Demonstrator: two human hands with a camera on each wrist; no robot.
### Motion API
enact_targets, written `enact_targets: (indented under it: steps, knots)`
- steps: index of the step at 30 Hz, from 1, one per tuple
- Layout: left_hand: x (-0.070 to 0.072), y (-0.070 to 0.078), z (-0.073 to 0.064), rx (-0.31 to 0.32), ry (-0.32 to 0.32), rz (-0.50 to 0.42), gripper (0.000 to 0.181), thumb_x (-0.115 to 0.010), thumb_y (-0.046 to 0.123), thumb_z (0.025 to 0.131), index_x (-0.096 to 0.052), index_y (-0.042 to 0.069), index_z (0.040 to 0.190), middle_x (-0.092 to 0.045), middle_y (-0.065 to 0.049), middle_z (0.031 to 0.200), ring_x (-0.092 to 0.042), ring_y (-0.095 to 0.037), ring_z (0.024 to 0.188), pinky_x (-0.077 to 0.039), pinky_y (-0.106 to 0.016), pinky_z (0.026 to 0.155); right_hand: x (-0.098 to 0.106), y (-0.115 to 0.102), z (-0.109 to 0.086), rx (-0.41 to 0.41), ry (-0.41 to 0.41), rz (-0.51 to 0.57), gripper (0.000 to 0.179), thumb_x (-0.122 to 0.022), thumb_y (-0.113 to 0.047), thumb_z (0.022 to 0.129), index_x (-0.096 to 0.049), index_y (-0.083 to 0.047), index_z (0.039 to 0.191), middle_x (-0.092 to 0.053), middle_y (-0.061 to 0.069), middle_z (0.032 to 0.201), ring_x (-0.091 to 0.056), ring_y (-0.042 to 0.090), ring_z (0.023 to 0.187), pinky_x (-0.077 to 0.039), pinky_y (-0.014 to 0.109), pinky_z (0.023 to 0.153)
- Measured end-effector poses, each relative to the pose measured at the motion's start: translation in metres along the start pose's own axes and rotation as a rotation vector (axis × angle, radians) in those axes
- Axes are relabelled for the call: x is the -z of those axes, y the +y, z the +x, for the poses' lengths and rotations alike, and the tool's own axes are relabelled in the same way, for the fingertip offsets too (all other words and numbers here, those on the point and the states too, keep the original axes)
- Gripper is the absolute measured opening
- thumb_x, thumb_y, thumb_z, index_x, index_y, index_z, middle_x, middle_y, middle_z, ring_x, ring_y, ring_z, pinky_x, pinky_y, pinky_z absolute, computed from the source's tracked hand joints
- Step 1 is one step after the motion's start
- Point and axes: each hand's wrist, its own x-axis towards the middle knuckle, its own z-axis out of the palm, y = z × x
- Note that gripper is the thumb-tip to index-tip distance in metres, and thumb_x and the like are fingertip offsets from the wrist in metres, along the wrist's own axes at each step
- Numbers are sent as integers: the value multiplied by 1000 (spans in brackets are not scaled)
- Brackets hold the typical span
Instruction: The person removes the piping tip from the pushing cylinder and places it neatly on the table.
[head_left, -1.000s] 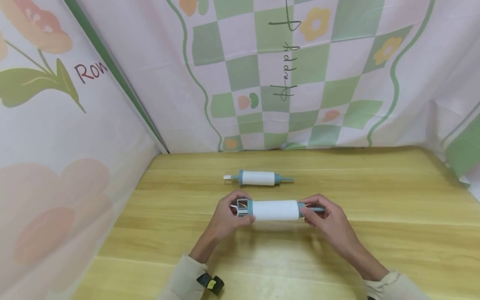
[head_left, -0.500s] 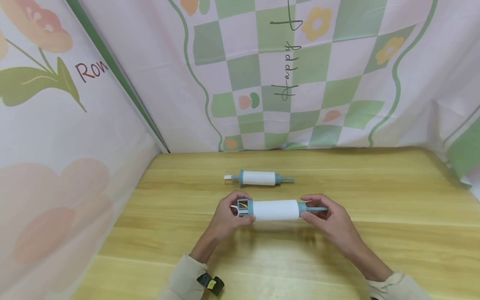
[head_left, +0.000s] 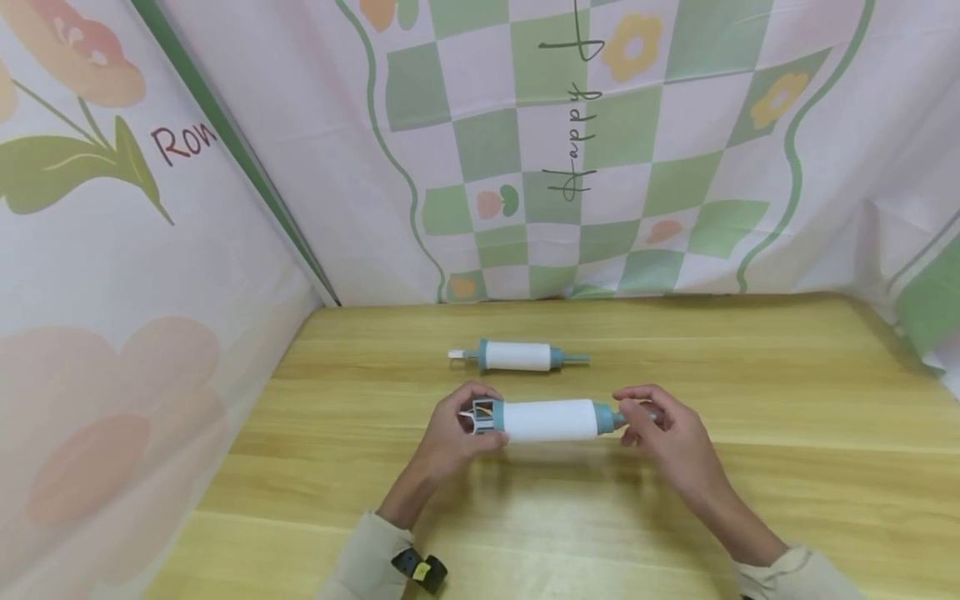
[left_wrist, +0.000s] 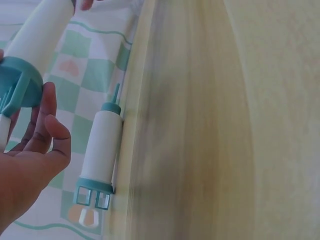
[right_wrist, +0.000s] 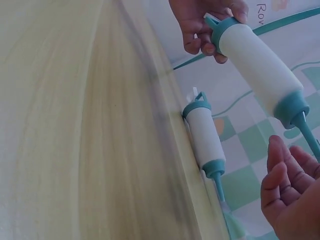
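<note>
Holding a white container (head_left: 551, 420) roughly level, raised over the wooden tabletop (head_left: 300, 475), just below the middle of the head view. At its nine o'clock end, gripping with the left hand (head_left: 450, 432), thumb and fingers round the teal openwork end (left_wrist: 19, 95). At its three o'clock end, reaching about the slim teal nozzle (right_wrist: 306, 130) with the right hand (head_left: 673, 443), fingers bent and slightly apart in the right wrist view; cannot tell whether pinching the nozzle or merely close beside it. Opaque along the whole white body, with contents hidden from every view. Through the gaps of the openwork end, in the head view, a thin yellowish strip (head_left: 484, 410); sticking out of that end, a white piece (left_wrist: 4, 131).

Near the held container, toward eleven o'clock, lying on its side on the tabletop: a second container (head_left: 517, 357) of like form, equally opaque, contents likewise out of sight. Pointing to three o'clock with a teal nozzle, to nine with a white tab (head_left: 456, 354).

Hanging at twelve o'clock, behind the tabletop: a checked cloth (head_left: 487, 146) in green and white. At seven o'clock, a pale sleeve (head_left: 367, 554) with a black strap (head_left: 405, 560).
</note>
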Motion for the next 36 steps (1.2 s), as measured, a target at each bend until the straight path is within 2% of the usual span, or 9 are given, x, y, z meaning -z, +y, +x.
enact_targets:
  steps: [7,11,15,21,27,31,36]
  knots:
    - [-2,-3,-1,-39,-25,-5,43,-78,8,76,-62,9,116,-59,-7,103,-53,-17,82,-46,-25,65,2,-5,3,-135,-27,63,39,-56,-32,104,-65,5,111,-70,11,84,-65,23,73,-56,31,65]
    - [-5,-3,-1,-38,-40,-3,43,-79,10,77,-62,9,117,-58,-7,103,-53,-17,82,-46,-25,65,2,-6,2,-167,-36,44,37,-61,-32,102,-68,4,106,-69,10,83,-65,22,74,-56,31,65]
    - [-5,-3,-1,-28,-27,11,43,-79,12,77,-63,10,116,-58,-7,104,-53,-19,83,-46,-26,66,0,-7,3,-168,-35,37,36,-64,-31,100,-68,3,110,-69,9,85,-64,20,74,-56,31,66]
    - [-3,-2,-1,-15,-21,25,42,-79,10,77,-63,10,116,-59,-6,105,-53,-20,85,-45,-28,69,0,-6,2,-132,-63,18,32,-65,-28,99,-66,1,113,-69,9,93,-65,20,79,-56,32,69]
    - [-1,-1,-2,-15,-15,33,42,-79,9,77,-63,11,116,-59,-6,105,-52,-21,85,-44,-28,69,2,-2,0,-18,-103,42,28,-71,-17,95,-64,0,116,-67,12,106,-65,19,89,-56,30,75]
    - [1,-1,-2,-21,-17,35,42,-79,9,77,-63,11,116,-59,-6,105,-52,-20,85,-44,-27,68,1,1,-1,45,-109,63,29,-75,-10,90,-65,0,116,-67,13,107,-65,18,89,-56,29,74]
    - [2,-2,-2,-30,-24,28,43,-79,8,76,-63,10,116,-59,-6,105,-52,-19,84,-44,-27,67,0,1,-3,54,-114,95,30,-77,-7,88,-64,0,115,-66,14,106,-67,20,86,-58,30,71]
